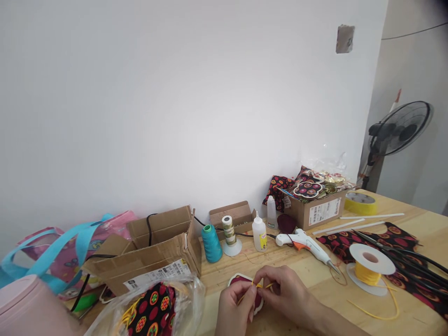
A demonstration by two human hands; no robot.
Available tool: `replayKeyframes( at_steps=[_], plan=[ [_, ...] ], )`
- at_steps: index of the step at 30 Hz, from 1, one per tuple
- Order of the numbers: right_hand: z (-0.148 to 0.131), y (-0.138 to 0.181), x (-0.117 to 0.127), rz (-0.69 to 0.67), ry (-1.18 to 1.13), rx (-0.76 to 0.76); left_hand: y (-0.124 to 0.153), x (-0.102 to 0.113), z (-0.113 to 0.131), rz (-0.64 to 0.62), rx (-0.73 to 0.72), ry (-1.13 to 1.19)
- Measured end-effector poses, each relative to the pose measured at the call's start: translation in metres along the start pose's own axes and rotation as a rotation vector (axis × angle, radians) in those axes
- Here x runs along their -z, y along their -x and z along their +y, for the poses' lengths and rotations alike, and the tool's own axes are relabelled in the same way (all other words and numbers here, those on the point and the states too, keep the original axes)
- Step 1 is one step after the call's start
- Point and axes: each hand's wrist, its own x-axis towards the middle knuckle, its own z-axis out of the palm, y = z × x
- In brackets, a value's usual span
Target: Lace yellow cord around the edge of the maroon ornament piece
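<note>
My left hand and my right hand meet low in the middle of the view, both with fingers pinched on a yellow cord. Just under and behind the fingers lies a dark red fabric piece with a white scalloped edge; my hands cover much of it. To the right, a white spool of yellow cord stands on the table, its loose end curling in front. A white glue gun with an orange trigger lies beyond my right hand.
Behind my hands stand a glue bottle, a teal thread cone and a ribbon roll. Black scissors rest on patterned fabric at right. Cardboard boxes and a plastic bag occupy the left.
</note>
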Motion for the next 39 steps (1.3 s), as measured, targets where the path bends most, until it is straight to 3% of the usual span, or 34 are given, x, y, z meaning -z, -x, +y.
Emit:
replayKeyframes(
  at_steps=[10,17,26,39],
  plan=[
    [-0.001,0.000,0.004,0.055,0.045,-0.006,0.003,-0.004,0.007,0.045,-0.021,-0.022],
    [-0.002,0.000,0.004,0.040,0.050,0.031,-0.002,0.002,0.000,0.115,-0.043,0.038],
    [-0.001,0.000,0.004,0.029,0.034,0.055,-0.001,0.004,0.001,0.072,-0.101,-0.073],
    [-0.001,-0.001,0.004,0.022,0.061,0.100,-0.001,0.006,0.001,0.073,-0.078,-0.025]
  ],
)
